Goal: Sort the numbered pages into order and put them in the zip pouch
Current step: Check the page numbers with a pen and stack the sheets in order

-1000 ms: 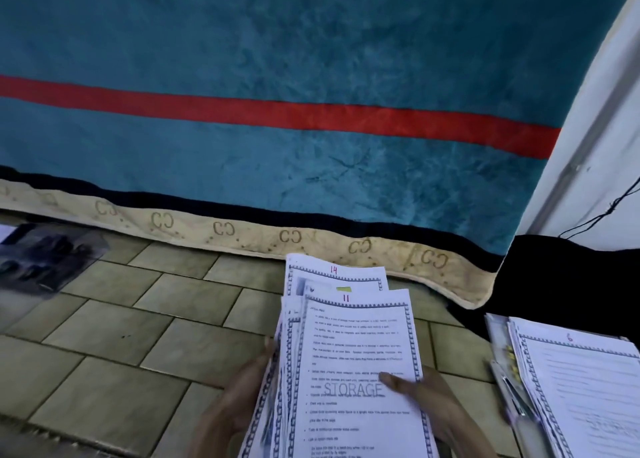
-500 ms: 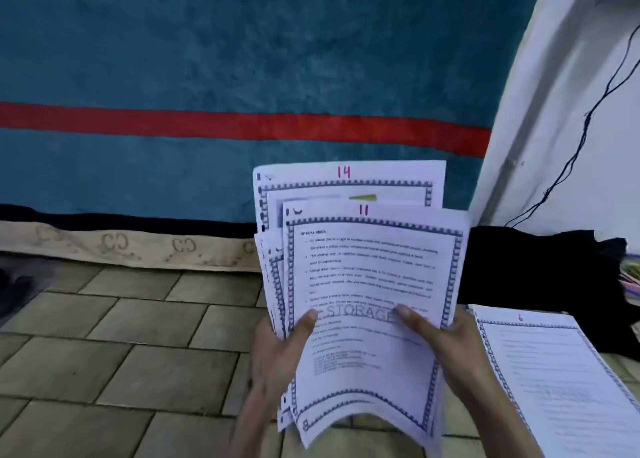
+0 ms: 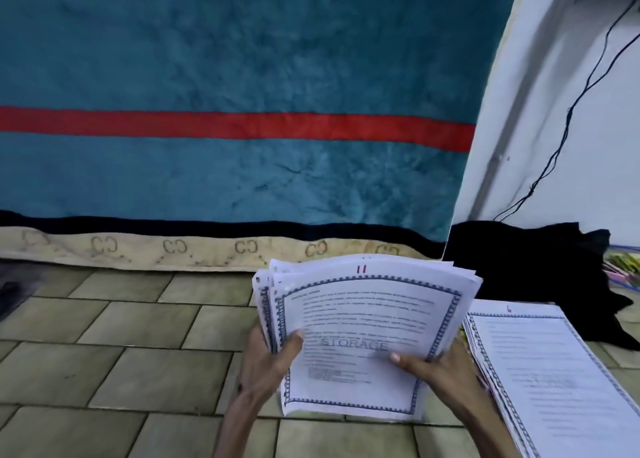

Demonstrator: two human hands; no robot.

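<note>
**Sorting still underway, nothing pouched yet**

You are sitting or crouching over a floor of pale olive square tiles (image 3: 145, 364), facing a teal plush blanket with a red stripe and a beige patterned hem (image 3: 225, 166) hanging to the floor; a white wall (image 3: 595, 152) with a thin black cable (image 3: 568, 118) is standing to the right, and a heap of black cloth (image 3: 540, 267) is lying at its foot.

You are holding a sheaf of white printed pages with blue chequered borders (image 3: 367, 322) up over the tiles. Your left hand (image 3: 268, 367) is gripping the sheaf's left edge, thumb curled over the front sheet and fingers hidden behind. Your right hand (image 3: 433, 367) is pinching the lower right part, thumb lying flat across the print, its fingers also behind the paper. The front sheet is showing a red "11" at its top.

A second stack of the same bordered white pages (image 3: 554, 378) is lying flat on the floor just beside your right hand, its top sheet marked with what looks like a "6", though the digit is small and blurred.

Judging from this, you are roughly midway: some pages are already laid down, a thick handful is still waiting to be placed, and the zip pouch is not showing anywhere in view, so filling it is still ahead.
</note>
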